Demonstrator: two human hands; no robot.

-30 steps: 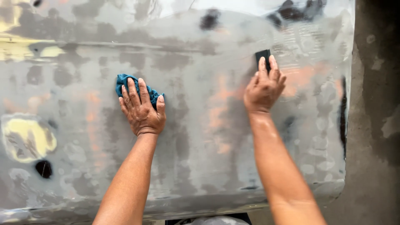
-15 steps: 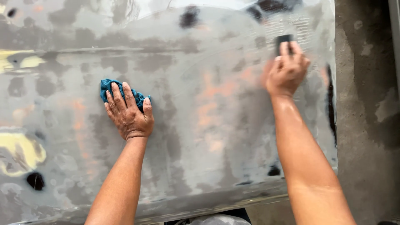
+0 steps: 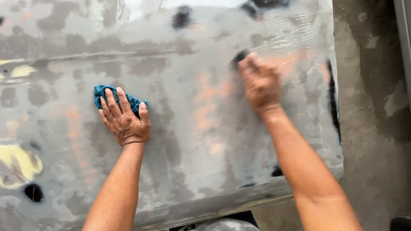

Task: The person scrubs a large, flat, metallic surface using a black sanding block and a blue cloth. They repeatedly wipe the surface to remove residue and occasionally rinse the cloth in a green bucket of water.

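On the grey, patchy car panel (image 3: 180,141), my left hand (image 3: 125,122) presses flat on a blue rag (image 3: 102,92); right of it, my right hand (image 3: 260,84) grips a dark sanding block (image 3: 239,57). Yellow and black patches remain at the panel's left edge, so sanding looks unfinished

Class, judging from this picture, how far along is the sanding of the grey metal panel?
Done: much of the patchy grey metal panel is rubbed dull. In hand: the right hand presses a small black sanding block, blurred; the left hand rests on a crumpled blue cloth. Left: yellow patches and black spots remain.
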